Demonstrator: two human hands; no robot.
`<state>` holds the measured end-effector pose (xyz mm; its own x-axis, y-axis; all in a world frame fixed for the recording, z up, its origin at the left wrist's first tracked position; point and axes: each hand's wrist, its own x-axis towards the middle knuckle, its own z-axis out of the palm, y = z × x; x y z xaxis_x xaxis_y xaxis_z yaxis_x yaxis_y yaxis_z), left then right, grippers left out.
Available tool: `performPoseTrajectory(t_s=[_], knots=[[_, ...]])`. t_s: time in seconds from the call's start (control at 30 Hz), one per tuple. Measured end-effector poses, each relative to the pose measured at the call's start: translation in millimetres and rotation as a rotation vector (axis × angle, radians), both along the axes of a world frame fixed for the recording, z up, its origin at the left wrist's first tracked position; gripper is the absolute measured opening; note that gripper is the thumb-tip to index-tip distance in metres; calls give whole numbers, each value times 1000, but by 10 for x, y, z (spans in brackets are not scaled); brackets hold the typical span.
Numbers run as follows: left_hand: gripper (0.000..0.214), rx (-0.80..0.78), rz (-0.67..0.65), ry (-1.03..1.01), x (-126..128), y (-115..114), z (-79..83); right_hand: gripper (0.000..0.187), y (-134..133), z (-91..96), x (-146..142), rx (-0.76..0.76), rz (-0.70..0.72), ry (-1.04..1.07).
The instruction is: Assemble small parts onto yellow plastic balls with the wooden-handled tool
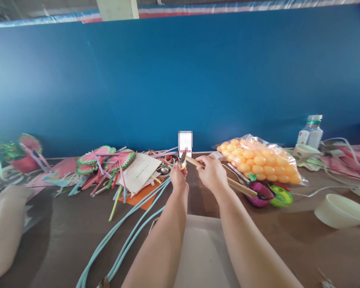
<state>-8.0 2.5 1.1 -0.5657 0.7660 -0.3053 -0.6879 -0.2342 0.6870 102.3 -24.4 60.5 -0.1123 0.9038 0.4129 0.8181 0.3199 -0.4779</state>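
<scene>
Over the table [63, 248], the right hand [212, 174] grips one long, smooth wooden stick [243, 187], its tip just beside one small dark piece [183, 156], hard to identify, pinched in the left hand [178, 176]. Rightward, one crinkly clear bag [252, 139] bulges with rounded orange balls [259, 161]!

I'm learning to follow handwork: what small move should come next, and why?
Probably a small shift of the right hand to line up the wooden stick, with the left hand held steady: the stick's far end reaches close to the small dark piece at that hand, but whether they touch is unclear.
</scene>
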Motion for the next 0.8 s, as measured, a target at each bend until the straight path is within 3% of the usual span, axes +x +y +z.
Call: performPoseTrajectory(t_s=[0.8], knots=[[9, -16, -9, 28, -4, -2, -5, 24, -3, 22, 19, -11, -11, 1]])
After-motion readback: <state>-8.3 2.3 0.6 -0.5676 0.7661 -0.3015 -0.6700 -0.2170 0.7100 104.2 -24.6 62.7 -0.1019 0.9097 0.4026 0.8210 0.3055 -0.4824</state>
